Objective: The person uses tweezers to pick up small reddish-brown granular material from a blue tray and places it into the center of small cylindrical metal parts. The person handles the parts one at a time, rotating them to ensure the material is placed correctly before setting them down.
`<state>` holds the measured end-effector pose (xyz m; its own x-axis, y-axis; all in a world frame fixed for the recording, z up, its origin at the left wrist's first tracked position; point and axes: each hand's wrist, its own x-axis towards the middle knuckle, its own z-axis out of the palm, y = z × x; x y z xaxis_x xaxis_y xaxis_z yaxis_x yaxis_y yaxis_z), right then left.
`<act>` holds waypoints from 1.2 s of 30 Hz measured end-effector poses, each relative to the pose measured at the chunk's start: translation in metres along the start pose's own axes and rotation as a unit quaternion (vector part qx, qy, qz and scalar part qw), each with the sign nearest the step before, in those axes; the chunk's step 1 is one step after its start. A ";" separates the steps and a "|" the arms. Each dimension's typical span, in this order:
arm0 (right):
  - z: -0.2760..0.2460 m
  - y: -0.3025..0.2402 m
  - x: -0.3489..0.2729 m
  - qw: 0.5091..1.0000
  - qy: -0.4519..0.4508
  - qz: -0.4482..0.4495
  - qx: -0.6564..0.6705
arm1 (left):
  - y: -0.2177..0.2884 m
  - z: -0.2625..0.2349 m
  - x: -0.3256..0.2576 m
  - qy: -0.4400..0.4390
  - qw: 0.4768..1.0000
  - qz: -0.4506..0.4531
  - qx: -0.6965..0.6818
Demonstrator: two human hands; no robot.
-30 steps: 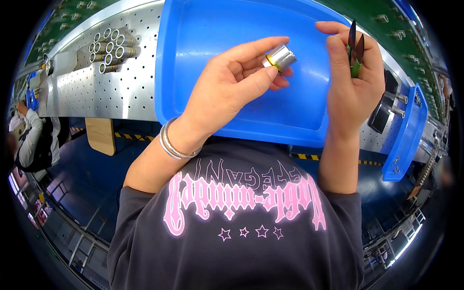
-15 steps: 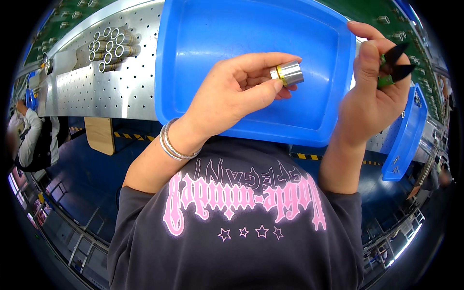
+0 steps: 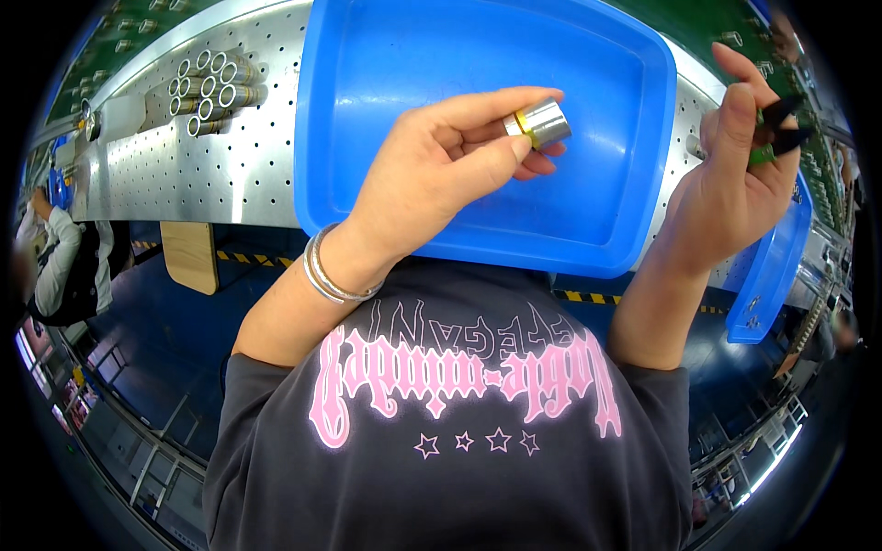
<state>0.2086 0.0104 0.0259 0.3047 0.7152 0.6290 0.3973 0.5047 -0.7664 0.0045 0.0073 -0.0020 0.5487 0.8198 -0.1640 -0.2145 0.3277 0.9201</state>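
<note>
My left hand [image 3: 441, 165] holds a short metal cylinder [image 3: 538, 123] with a yellow band between thumb and fingertips, above a large blue plastic tray [image 3: 367, 101]. My right hand [image 3: 730, 184] is out past the tray's right rim and grips a small tool [image 3: 774, 131] with green and black handles; its tips are hidden. Bangles [image 3: 329, 271] ring my left wrist. The tray's floor shows nothing lying in it.
The tray rests on a perforated metal bench [image 3: 211, 156]. A bundle of metal tubes [image 3: 207, 87] lies at its back left. A second blue bin [image 3: 767, 275] hangs at the right edge. Another person in white sleeves [image 3: 55, 248] works at far left.
My right hand with the tool has moved right, from over the tray to beyond its rim. My left hand has shifted the cylinder slightly right.
</note>
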 end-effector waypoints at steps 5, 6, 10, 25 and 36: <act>-0.002 0.008 -0.005 0.999 -0.044 0.015 0.008 | -0.001 0.000 0.002 0.052 0.995 0.013 -0.080; -0.002 0.009 -0.008 0.998 -0.060 0.021 0.028 | 0.000 -0.002 0.002 0.056 0.995 0.009 -0.086; -0.005 0.005 -0.026 0.986 -0.142 0.091 0.014 | -0.002 -0.005 0.003 0.076 0.992 0.010 -0.099; 0.017 -0.016 -0.034 0.959 -0.240 0.115 -0.094 | -0.001 -0.005 0.002 0.075 0.994 0.000 -0.077; 0.019 -0.016 -0.034 0.962 -0.236 0.113 -0.085 | -0.003 -0.004 0.002 0.070 0.995 0.013 -0.077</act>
<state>0.1756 -0.0135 0.0143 -0.0100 0.9572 0.2894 0.5152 0.2530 -0.8189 0.0030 0.0101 -0.0066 0.4264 0.8827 -0.1976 -0.3540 0.3639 0.8615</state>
